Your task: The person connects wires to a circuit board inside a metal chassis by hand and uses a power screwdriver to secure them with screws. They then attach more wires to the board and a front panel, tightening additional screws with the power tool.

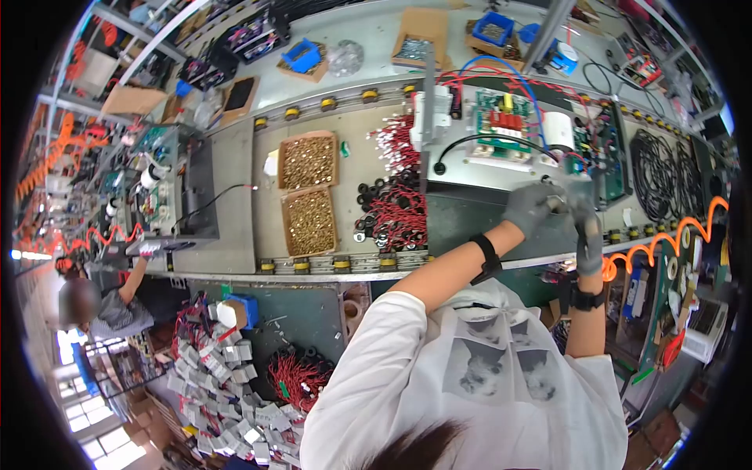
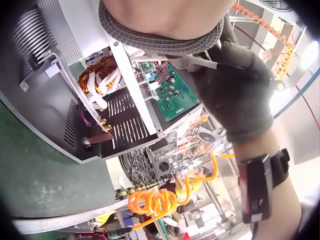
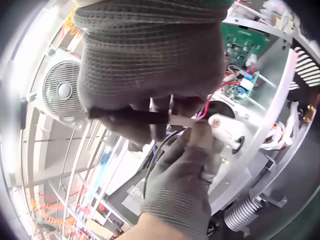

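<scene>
Both hands wear grey gloves and meet at the front edge of an open metal equipment chassis. In the right wrist view my left hand pinches a white-sleeved lead with bare fingertips, where it comes out of a hole in the chassis panel. My right hand curls round a slim dark rod whose pale end reaches the left fingertips; its exact kind I cannot tell. In the left wrist view the right hand shows beyond the chassis, above a green circuit board; the left fingers are hidden there.
Two boxes of brass-coloured parts stand left on the line, beside bundled red leads. Black cables lie to the right. An orange coiled hose hangs by the right arm. Another person works at far left.
</scene>
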